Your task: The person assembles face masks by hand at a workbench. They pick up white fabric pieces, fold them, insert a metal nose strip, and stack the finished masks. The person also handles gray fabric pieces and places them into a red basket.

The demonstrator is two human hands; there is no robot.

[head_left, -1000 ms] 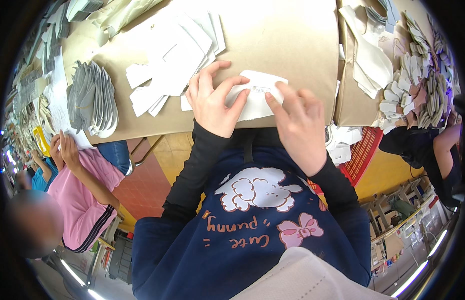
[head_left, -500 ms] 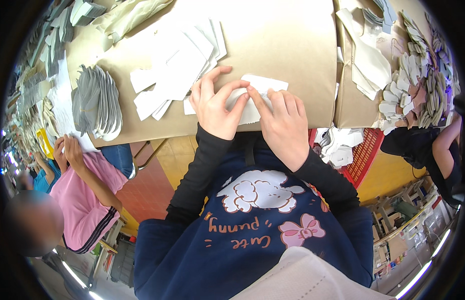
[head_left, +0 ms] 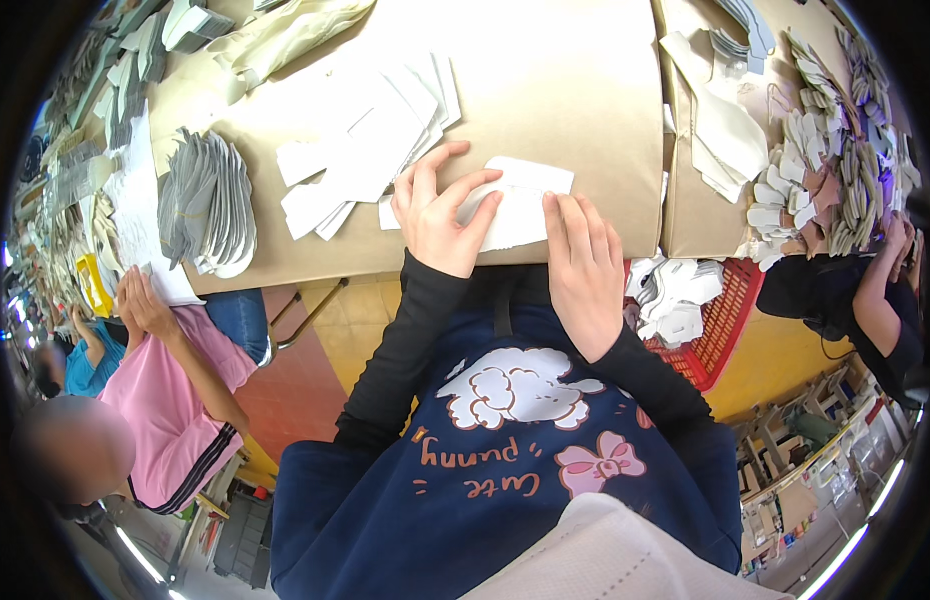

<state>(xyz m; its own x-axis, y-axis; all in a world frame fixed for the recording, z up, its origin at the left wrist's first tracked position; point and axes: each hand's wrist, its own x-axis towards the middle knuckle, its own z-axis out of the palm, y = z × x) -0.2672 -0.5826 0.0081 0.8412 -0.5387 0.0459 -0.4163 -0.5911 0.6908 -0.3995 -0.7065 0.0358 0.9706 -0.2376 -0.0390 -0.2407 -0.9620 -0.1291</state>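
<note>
A flat white cut piece (head_left: 525, 212) lies at the near edge of the table in front of me, and a seam or fold line shows across it. My left hand (head_left: 440, 222) holds its left part with thumb and forefinger, the other fingers curled above. At the right edge of the piece, my right hand (head_left: 585, 265) grips with its fingers close together; its thumb is hidden. Just beyond my left hand, a loose pile of white pieces (head_left: 370, 150) is fanned out on the tan tabletop (head_left: 555, 80).
Bundled grey pieces (head_left: 207, 200) stand to the left, with cream material (head_left: 290, 40) behind. Pale strips (head_left: 720, 120) and stacked pieces (head_left: 795, 195) lie on the right-hand table. Below sits a red basket (head_left: 730, 310) of white pieces. A person in pink (head_left: 185, 400) works at left, another at right.
My right hand has moved right and slightly nearer, from beside my left fingertips to the piece's right edge. More of the white piece now shows. The view has shifted a little.
</note>
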